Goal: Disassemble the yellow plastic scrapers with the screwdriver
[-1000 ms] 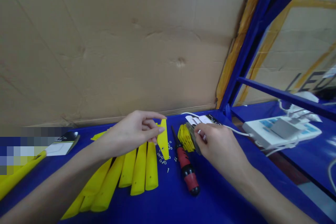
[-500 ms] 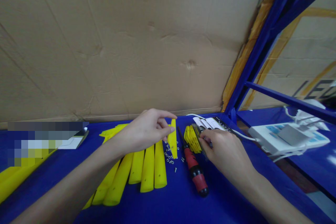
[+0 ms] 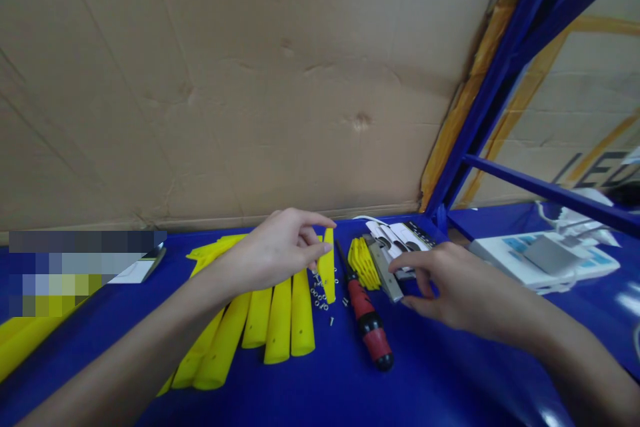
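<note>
the left hand reaches in from the near left, its thumb and forefinger pinching the far end of a flat yellow strip, which slants down toward the near side with its other end among small nuts; whether that end touches the blue table i cannot tell. one screw lies a little nearer than the nuts. the right hand comes in from the near right with thumb and fingers spread apart and nothing clasped between them, its fingertips right by a pile of grey metal pieces; whether they touch it is unclear. just left of that pile stands a row of small yellow pieces, and left of these lies a red and black screwdriver, its shaft toward the far side and its handle toward the near side. yellow tubes lie side by side under and beyond the left forearm. white cards lie beyond the grey pile, and a white power strip sits farther right. a cardboard sheet rises along the far edge.
</note>
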A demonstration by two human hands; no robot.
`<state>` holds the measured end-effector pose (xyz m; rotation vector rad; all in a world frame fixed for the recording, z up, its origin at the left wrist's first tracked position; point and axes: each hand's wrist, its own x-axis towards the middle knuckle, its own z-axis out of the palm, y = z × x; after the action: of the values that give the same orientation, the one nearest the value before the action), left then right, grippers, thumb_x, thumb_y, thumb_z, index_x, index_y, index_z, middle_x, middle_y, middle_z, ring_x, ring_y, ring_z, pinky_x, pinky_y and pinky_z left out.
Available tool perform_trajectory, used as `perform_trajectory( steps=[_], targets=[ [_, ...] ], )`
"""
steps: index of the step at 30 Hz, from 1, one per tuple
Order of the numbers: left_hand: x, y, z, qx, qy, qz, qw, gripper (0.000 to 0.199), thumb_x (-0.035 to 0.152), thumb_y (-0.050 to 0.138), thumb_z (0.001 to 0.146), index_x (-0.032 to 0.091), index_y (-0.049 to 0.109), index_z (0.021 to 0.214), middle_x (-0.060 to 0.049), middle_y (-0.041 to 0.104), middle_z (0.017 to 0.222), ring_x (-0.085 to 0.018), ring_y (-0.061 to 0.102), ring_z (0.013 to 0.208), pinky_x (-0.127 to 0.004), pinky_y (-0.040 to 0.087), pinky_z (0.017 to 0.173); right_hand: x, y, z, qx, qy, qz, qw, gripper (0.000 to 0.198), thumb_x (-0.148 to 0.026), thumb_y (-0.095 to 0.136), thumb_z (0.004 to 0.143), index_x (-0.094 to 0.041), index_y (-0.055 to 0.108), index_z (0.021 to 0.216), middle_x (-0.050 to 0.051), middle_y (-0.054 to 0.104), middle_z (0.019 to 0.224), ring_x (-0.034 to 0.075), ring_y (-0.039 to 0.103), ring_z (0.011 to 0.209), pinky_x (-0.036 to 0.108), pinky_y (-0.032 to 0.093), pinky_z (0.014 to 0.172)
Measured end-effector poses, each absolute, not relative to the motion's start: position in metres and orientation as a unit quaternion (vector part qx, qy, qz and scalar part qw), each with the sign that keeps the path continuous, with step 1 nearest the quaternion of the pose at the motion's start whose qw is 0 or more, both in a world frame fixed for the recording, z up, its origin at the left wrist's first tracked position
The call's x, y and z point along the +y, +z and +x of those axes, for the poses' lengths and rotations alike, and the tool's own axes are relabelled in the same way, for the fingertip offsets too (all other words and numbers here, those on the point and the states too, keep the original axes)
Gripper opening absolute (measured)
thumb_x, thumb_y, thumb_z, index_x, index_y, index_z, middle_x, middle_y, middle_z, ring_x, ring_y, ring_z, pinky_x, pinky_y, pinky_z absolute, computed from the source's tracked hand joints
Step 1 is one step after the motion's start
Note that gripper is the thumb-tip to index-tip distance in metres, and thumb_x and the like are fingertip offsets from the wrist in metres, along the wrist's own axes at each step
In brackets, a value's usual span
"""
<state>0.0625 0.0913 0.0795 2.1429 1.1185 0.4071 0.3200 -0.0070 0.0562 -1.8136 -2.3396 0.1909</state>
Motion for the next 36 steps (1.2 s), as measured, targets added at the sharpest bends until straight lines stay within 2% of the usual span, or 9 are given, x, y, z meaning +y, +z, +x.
perform_trajectory(
  steps=[3, 6, 9, 17, 24, 32, 34, 36],
  targets=[
    [0.091, 0.08, 0.063, 0.43, 0.154, 0.827, 0.328, 0.048, 0.036, 0.062, 0.089, 0.016, 0.068, 0.133, -0.002, 0.074, 0.075, -0.021, 0.073, 0.072, -0.028, 0.053, 0.064, -0.009, 0.054, 0.321, -0.781, 0.038, -0.622, 0.048, 0.045, -0.013, 0.081, 0.072, -0.035, 0.081, 0.112, -0.003, 0.074, 0.069, 0.019, 0.068, 0.062, 0.028, 0.041, 0.057],
    [0.091, 0.082, 0.063, 0.431, 0.154, 0.826, 0.329, 0.048, 0.037, 0.062, 0.089, 0.017, 0.067, 0.133, -0.002, 0.075, 0.073, -0.021, 0.074, 0.071, -0.028, 0.054, 0.065, -0.008, 0.049, 0.315, -0.789, 0.013, -0.614, 0.026, 0.035, -0.016, 0.079, 0.081, -0.032, 0.082, 0.112, 0.004, 0.081, 0.09, 0.027, 0.076, 0.085, 0.032, 0.05, 0.072],
    [0.091, 0.082, 0.062, 0.423, 0.159, 0.831, 0.325, 0.048, 0.038, 0.063, 0.089, 0.017, 0.068, 0.132, -0.002, 0.075, 0.073, -0.021, 0.074, 0.071, -0.028, 0.054, 0.065, -0.006, 0.048, 0.31, -0.786, -0.009, -0.618, 0.019, 0.03, -0.017, 0.076, 0.086, -0.03, 0.082, 0.112, 0.008, 0.082, 0.098, 0.03, 0.077, 0.093, 0.035, 0.054, 0.077],
    [0.092, 0.08, 0.06, 0.414, 0.164, 0.83, 0.336, 0.046, 0.035, 0.062, 0.091, 0.018, 0.067, 0.133, -0.001, 0.075, 0.073, -0.02, 0.075, 0.071, -0.028, 0.054, 0.064, -0.006, 0.045, 0.312, -0.788, -0.013, -0.615, 0.026, 0.028, -0.012, 0.066, 0.091, -0.027, 0.082, 0.109, 0.008, 0.082, 0.091, 0.027, 0.078, 0.087, 0.031, 0.054, 0.075],
    [0.091, 0.081, 0.061, 0.415, 0.166, 0.832, 0.327, 0.046, 0.037, 0.064, 0.09, 0.017, 0.068, 0.132, -0.002, 0.076, 0.077, -0.02, 0.074, 0.072, -0.028, 0.055, 0.065, -0.01, 0.046, 0.309, -0.779, 0.004, -0.625, 0.045, 0.034, -0.019, 0.066, 0.093, -0.029, 0.076, 0.124, 0.009, 0.082, 0.101, 0.028, 0.078, 0.093, 0.033, 0.053, 0.077],
    [0.091, 0.082, 0.06, 0.413, 0.175, 0.821, 0.353, 0.047, 0.036, 0.064, 0.089, 0.017, 0.068, 0.132, -0.001, 0.075, 0.074, -0.02, 0.074, 0.071, -0.028, 0.055, 0.065, -0.011, 0.044, 0.307, -0.786, 0.021, -0.615, 0.061, 0.031, -0.021, 0.069, 0.091, -0.027, 0.078, 0.119, 0.009, 0.081, 0.097, 0.028, 0.077, 0.093, 0.033, 0.053, 0.079],
    [0.089, 0.081, 0.064, 0.41, 0.175, 0.814, 0.372, 0.046, 0.036, 0.064, 0.089, 0.017, 0.067, 0.132, -0.001, 0.075, 0.075, -0.02, 0.074, 0.071, -0.028, 0.055, 0.066, -0.01, 0.045, 0.308, -0.788, 0.029, -0.612, 0.059, 0.028, -0.022, 0.068, 0.091, -0.025, 0.079, 0.116, 0.009, 0.08, 0.093, 0.027, 0.076, 0.09, 0.031, 0.051, 0.077],
    [0.088, 0.079, 0.072, 0.408, 0.17, 0.81, 0.385, 0.045, 0.034, 0.063, 0.09, 0.016, 0.066, 0.131, -0.001, 0.074, 0.073, -0.02, 0.073, 0.07, -0.029, 0.055, 0.066, -0.009, 0.049, 0.309, -0.783, 0.041, -0.616, 0.072, 0.028, -0.023, 0.066, 0.093, -0.025, 0.078, 0.117, 0.006, 0.078, 0.082, 0.023, 0.074, 0.076, 0.029, 0.048, 0.069]
  ],
)
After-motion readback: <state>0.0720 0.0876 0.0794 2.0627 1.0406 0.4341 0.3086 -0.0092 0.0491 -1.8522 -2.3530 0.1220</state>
